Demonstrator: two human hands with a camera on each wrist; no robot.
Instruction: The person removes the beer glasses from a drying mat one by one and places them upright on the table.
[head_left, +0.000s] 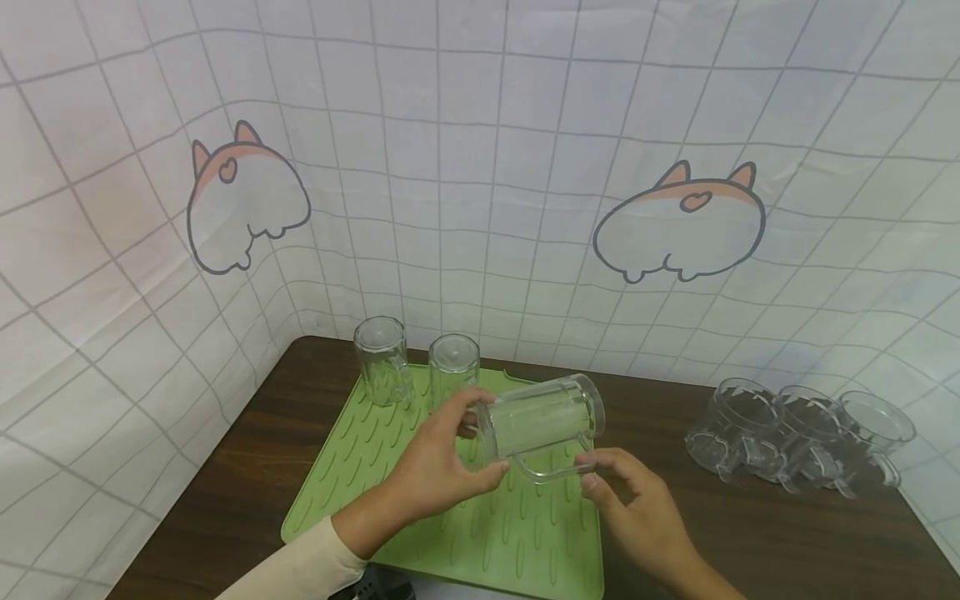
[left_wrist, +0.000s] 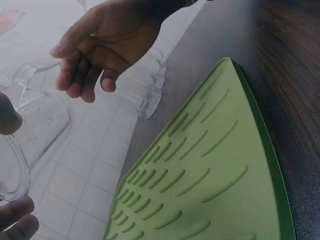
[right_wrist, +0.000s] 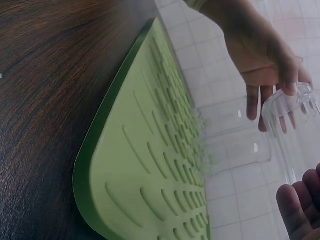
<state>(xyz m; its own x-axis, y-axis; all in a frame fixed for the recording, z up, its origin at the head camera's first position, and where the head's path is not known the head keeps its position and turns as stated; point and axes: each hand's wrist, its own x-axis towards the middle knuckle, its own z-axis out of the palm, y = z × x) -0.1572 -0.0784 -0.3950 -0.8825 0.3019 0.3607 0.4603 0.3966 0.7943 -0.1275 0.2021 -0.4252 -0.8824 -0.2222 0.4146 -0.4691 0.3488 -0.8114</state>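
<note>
A clear mug (head_left: 542, 419) is held tilted nearly on its side above the green mat (head_left: 480, 542). My left hand (head_left: 435, 467) grips its left end, thumb below and fingers above; in the right wrist view the left hand (right_wrist: 262, 60) is on the mug (right_wrist: 295, 125). Beside the handle is my right hand (head_left: 645, 517), thumb and forefinger apart around the handle's right end. In the left wrist view the right hand (left_wrist: 112, 40) has loosely bent fingers near the handle of the mug (left_wrist: 45, 125); whether they touch it is unclear.
Two clear mugs, one at the far left (head_left: 382, 362) and one beside it (head_left: 454, 367), stand on the mat's back part. Several clear mugs (head_left: 810, 433) stand close together at the right of the dark wooden table (head_left: 262, 450). A white gridded curtain (head_left: 465, 208) hangs behind.
</note>
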